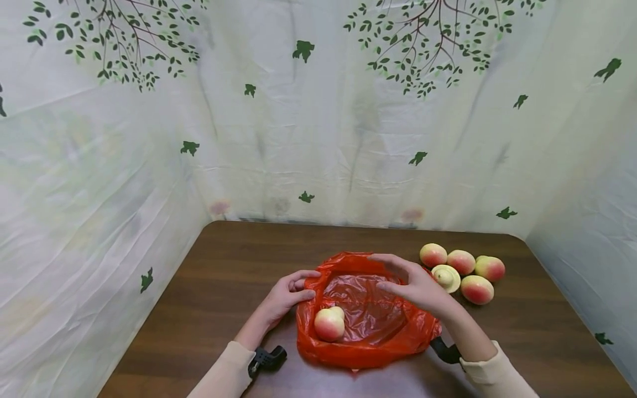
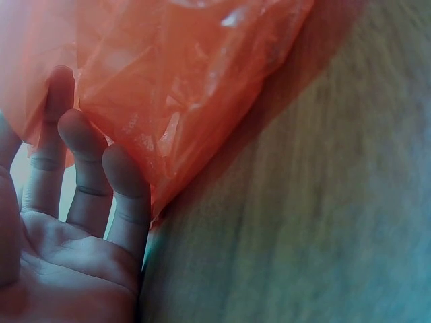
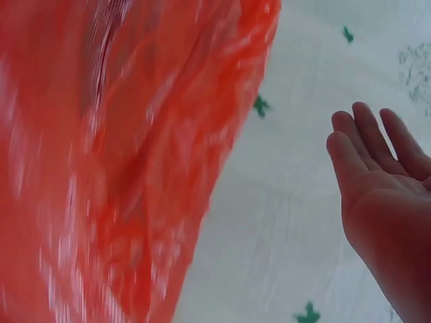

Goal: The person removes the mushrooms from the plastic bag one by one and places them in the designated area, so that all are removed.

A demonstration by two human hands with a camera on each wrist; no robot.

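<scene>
A red plastic bag (image 1: 368, 354) lies spread on the table with its mouth facing up. Inside, at its left, sits a pink and cream peach (image 1: 329, 325), with a second pale one (image 1: 338, 312) partly hidden behind it. My left hand (image 1: 286, 296) holds the bag's left rim between thumb and fingers; in the left wrist view, fingertips (image 2: 124, 171) rest against the thin plastic. Over the bag's right side, my right hand (image 1: 418, 284) hovers with fingers spread and holds nothing. The right wrist view shows that hand (image 3: 384, 195) apart from the red plastic (image 3: 168, 148).
Several peaches (image 1: 461, 262) lie grouped on the table right of the bag, one with its pale end (image 1: 445, 278) up. The brown wooden table (image 1: 239, 249) reaches back to a pale curtain (image 1: 328, 138) with leaf prints, which also hangs along both sides.
</scene>
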